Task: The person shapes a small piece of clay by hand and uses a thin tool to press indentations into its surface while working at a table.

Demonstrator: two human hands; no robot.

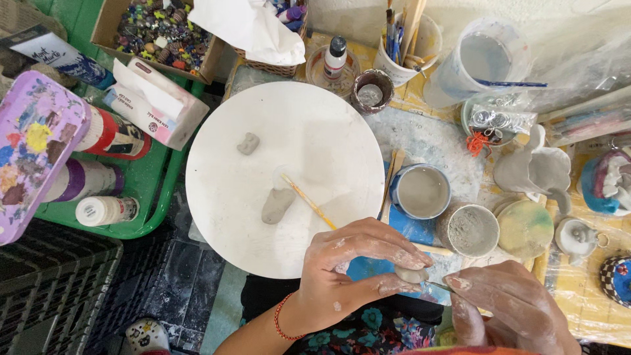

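My left hand, smeared with clay, pinches a small grey clay ball between thumb and fingers near the bottom of the view. My right hand grips a thin metal tool whose tip touches the ball. On the round white board lie a small clay lump, a longer clay piece and a thin wooden brush.
Two cups of grey slip stand right of the board beside a grey clay figure. At the back are a brush cup, a water jug and a bead box. Left: green tray with paint bottles, painted palette.
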